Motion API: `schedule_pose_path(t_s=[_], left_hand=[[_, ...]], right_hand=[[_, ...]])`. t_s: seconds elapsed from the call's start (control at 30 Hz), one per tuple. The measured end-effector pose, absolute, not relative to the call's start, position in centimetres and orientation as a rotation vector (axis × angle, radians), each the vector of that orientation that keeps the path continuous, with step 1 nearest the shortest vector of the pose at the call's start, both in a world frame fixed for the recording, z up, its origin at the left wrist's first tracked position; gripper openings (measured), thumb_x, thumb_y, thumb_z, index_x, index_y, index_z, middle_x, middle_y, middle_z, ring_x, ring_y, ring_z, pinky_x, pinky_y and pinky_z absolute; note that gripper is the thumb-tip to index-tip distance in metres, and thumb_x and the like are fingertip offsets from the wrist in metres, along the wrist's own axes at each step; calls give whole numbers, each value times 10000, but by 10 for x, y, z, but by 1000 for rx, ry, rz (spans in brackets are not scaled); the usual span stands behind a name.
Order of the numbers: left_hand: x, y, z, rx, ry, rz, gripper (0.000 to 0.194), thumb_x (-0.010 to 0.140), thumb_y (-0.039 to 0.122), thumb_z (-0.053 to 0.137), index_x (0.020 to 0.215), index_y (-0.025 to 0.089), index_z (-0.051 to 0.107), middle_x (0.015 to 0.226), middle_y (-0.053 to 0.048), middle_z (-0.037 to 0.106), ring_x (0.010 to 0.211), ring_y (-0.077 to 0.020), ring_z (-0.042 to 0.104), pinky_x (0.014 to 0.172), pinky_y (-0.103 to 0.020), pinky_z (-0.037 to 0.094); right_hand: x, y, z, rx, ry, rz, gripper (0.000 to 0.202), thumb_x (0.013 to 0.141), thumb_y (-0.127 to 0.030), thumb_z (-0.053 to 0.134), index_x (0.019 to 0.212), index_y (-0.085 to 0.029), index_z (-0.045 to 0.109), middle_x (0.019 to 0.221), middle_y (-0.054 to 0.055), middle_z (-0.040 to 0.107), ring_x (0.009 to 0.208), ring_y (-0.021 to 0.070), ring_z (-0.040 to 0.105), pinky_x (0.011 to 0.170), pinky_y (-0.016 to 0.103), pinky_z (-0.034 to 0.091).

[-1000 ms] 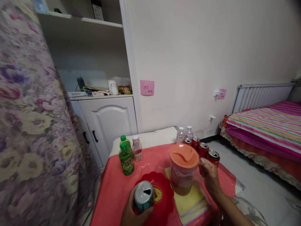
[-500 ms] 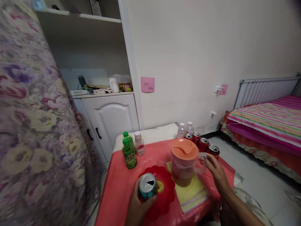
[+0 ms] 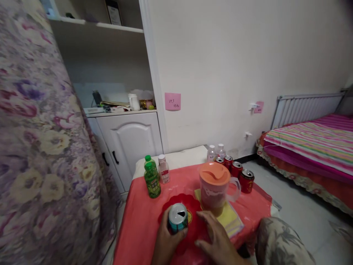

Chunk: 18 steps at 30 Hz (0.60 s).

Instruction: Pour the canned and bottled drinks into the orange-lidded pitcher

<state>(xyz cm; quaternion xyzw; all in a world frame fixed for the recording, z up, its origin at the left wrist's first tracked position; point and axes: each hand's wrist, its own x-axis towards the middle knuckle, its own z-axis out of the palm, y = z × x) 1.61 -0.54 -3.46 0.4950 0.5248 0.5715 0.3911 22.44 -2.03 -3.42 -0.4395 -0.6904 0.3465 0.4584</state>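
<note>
My left hand (image 3: pixel 168 241) is wrapped round a teal can (image 3: pixel 178 218) with an opened top, held upright over the red scalloped plate (image 3: pixel 180 198). To the right of the can, my right hand (image 3: pixel 216 235) hangs over the plate's right side, fingers and thumb apart, holding nothing. Behind that hand a clear pitcher (image 3: pixel 213 193) with an orange lid (image 3: pixel 214 173) stands on a folded yellow cloth (image 3: pixel 233 222), its handle pointing right. The plate's middle is partly hidden by the can and hands.
Green bottles (image 3: pixel 152 182) and a clear bottle (image 3: pixel 164 170) stand at the back left of the red-covered table (image 3: pixel 135 221). Several red cans (image 3: pixel 246 181) and two white-capped bottles (image 3: pixel 211 154) stand at the back right. A knee (image 3: pixel 278 239) is at the right.
My right hand has let go of the pitcher's handle and moved left, beside the can. My left hand still holds the can, slightly further right.
</note>
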Motion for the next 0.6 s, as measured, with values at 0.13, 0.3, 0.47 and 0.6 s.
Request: schedule_pose_path(t_s=[0.13,0.3,0.47,0.6], left_hand=[[19,-7,-26,1261,1278,1432,761,466,350,866,1160,188,602,1140,-115,743,1096,-349,677,960,-436,539],[15,-5,-29,1257,1310,1405,781,466,336,888,1180,188,611,1183,-126,735,1156,-376,650,990,-460,530],[9,0,-32,1306,1295,1357,831,458,385,905,1209,171,622,1250,-161,708,1223,-410,604,1060,-520,476],[8,-1,-23,1284,1272,1303,825,401,433,926,1151,190,682,1226,-141,728,1230,-425,597,1060,-521,482]], right_hand=[[185,-6,-24,-1057,-1692,954,832,558,-176,789,1344,-194,519,1376,151,588,1292,333,531,1117,494,404],[168,1,-14,-988,-1716,888,683,579,-201,719,1246,-192,573,1212,127,668,1117,312,628,1005,442,485],[169,1,-16,-983,-1694,857,621,608,-274,728,1213,-258,587,1192,82,691,1108,300,625,990,413,484],[173,-4,-12,-996,-1666,890,620,596,-326,780,1188,-274,602,1154,83,705,1057,309,643,951,421,496]])
